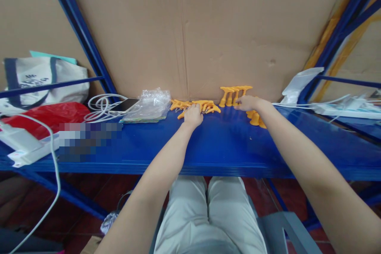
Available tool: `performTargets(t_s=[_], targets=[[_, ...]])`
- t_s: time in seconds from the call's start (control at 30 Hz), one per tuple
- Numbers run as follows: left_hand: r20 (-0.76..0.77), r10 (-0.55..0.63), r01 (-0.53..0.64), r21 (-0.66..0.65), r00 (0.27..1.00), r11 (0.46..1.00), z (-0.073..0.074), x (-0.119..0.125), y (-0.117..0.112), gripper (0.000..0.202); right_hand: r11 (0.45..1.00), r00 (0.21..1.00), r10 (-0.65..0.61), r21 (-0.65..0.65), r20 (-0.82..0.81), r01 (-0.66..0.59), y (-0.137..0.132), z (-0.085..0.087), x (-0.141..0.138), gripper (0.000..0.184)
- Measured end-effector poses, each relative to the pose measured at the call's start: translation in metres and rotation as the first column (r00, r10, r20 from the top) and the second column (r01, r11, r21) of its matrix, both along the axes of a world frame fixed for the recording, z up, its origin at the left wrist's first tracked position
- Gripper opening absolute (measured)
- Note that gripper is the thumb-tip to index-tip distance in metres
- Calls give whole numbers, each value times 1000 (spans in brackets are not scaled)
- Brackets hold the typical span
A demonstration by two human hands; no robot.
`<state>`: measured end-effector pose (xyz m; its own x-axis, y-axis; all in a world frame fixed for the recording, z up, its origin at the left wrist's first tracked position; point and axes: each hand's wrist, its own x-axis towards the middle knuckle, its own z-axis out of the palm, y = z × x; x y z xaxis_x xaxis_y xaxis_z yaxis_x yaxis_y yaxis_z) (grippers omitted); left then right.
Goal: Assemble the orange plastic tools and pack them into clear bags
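Both my arms reach forward over a blue shelf. My left hand is curled with its fingers down on a loose heap of small orange plastic pieces lying flat near the cardboard back wall. My right hand reaches to a row of upright orange pieces standing against the cardboard, its fingers touching the rightmost ones. A few more orange pieces lie beneath my right wrist. What each hand actually grips is hidden by its own fingers.
A crumpled clear plastic bag, a phone and a coiled white cable lie to the left. Further left sit a red bag and a white tote. A power strip and a white pouch are at right.
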<state>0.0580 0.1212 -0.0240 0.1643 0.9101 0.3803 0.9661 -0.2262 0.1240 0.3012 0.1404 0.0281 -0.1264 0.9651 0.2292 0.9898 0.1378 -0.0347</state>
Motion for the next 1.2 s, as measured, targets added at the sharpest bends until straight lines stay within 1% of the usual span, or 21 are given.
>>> performTargets(t_s=[0.03, 0.07, 0.13, 0.23, 0.33, 0.37, 0.43, 0.53, 0.63, 0.73, 0.8, 0.87, 0.97, 1.07, 1.2], targets=[[-20, -11, 12, 12, 1000, 1000, -1, 0, 1, 32, 997, 998, -64, -36, 21, 65, -10, -1, 4, 33], [-37, -17, 18, 17, 999, 1000, -2, 0, 2, 32, 992, 993, -118, -32, 26, 119, -19, -3, 7, 36], [-53, -13, 14, 13, 998, 1000, -3, 0, 2, 32, 971, 972, -235, 52, 2, 234, -35, -6, 11, 37], [-47, 3, -2, 13, 999, 1000, -3, 0, 4, 32, 950, 958, -287, 118, -26, 288, -48, -11, 14, 34], [-37, 29, -28, 18, 999, 999, -3, -1, 7, 35, 941, 954, -298, 158, -32, 299, -52, -12, 13, 34], [-35, 35, -35, 19, 999, 999, -3, -1, 8, 36, 942, 952, -305, 143, -20, 304, -52, -13, 12, 34], [-25, 39, -39, 28, 999, 999, -5, -3, 10, 38, 948, 950, -312, 68, 25, 310, -51, -13, 11, 34], [-20, -12, 14, 58, 1000, 998, -11, -5, 13, 47, 954, 950, -299, -13, 91, 301, -51, -15, 8, 35], [-42, -94, 95, 28, 995, 995, -16, -6, 16, 48, 959, 955, -282, 6, 89, 282, -50, -17, 8, 35], [-48, -127, 125, -32, 991, 992, -18, -6, 18, 45, 956, 954, -291, 68, 76, 286, -49, -17, 10, 36], [-54, -135, 134, -28, 989, 991, -16, -6, 19, 43, 944, 945, -320, 107, 71, 312, -48, -18, 12, 37], [-62, -135, 135, 1, 989, 991, -15, -6, 19, 41, 933, 935, -349, 111, 53, 342, -45, -20, 16, 39], [-74, -131, 134, 35, 989, 990, -12, -5, 16, 38, 930, 930, -366, 44, 18, 365, -40, -25, 24, 43], [-65, -121, 124, 49, 991, 991, -9, -3, 12, 36, 946, 946, -325, -20, 11, 325, -33, -29, 31, 42], [6, -56, 55, 79, 998, 995, -2, 1, 5, 33, 972, 972, -232, -18, 23, 233, -30, -31, 33, 38]])
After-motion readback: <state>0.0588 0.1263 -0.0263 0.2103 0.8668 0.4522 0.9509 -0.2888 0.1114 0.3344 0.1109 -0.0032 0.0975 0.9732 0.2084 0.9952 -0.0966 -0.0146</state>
